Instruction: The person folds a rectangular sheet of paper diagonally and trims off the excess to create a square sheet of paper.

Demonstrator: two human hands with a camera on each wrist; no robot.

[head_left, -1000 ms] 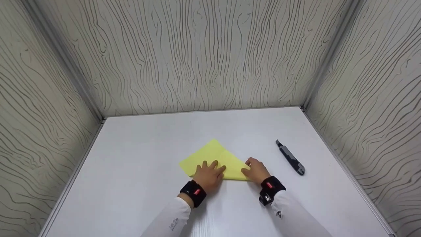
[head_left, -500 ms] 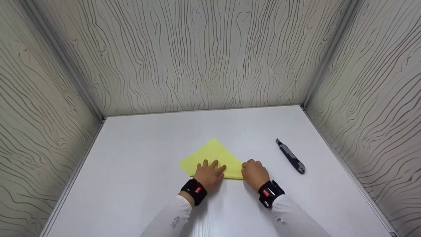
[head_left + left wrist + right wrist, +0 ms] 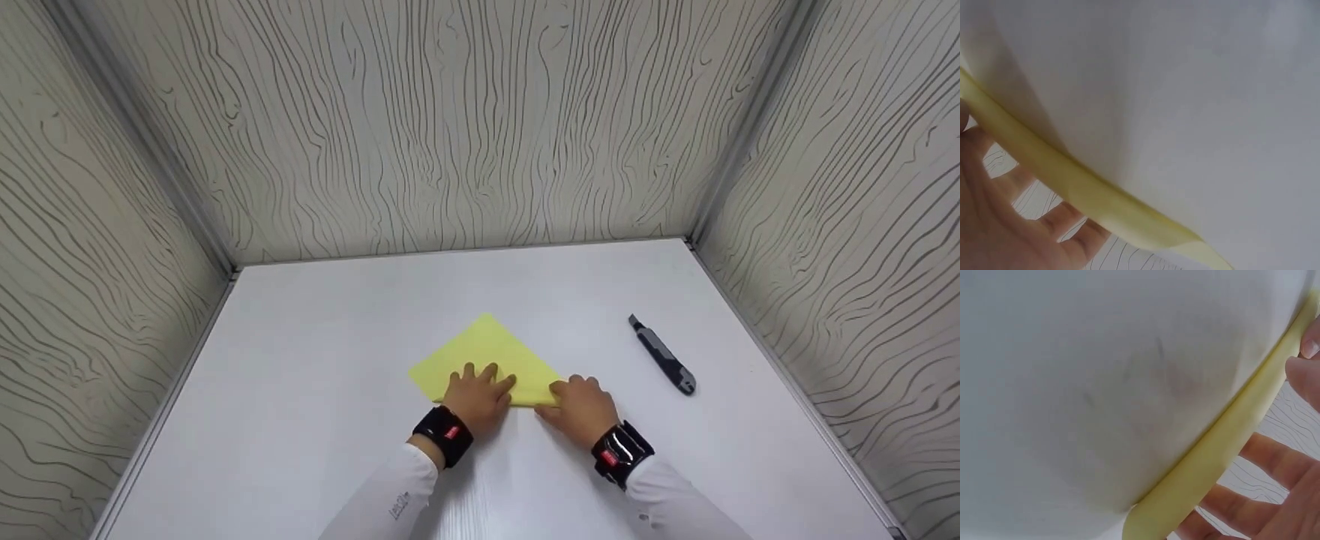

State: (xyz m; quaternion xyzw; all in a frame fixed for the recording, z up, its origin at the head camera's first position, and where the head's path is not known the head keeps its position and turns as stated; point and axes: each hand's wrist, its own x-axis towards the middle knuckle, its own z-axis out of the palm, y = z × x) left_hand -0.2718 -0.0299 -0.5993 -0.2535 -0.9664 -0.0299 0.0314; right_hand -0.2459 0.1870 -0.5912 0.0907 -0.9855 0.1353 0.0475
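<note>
A sheet of yellow paper (image 3: pixel 484 341) lies on the white table, one corner pointing away and its near side folded to a straight edge. My left hand (image 3: pixel 476 403) rests flat over the near left part, fingers spread on the paper. At the right end my right hand (image 3: pixel 587 409) touches the paper, thumb along the near edge and fingers laid over the top. Both wrist views show the rounded yellow fold close up, with extended fingers reaching past it; the fingertips on top are partly hidden by the fold.
A black and grey utility knife (image 3: pixel 664 355) lies to the right of the paper, its blade end pointing away. Wood-patterned panels (image 3: pixel 465 127) enclose the table (image 3: pixel 322 322) at the back and both sides.
My right hand has moved in along the paper's right end, closed round the corner, then shifted slightly nearer with its thumb stretched along the near edge. The left hand stays in place.
</note>
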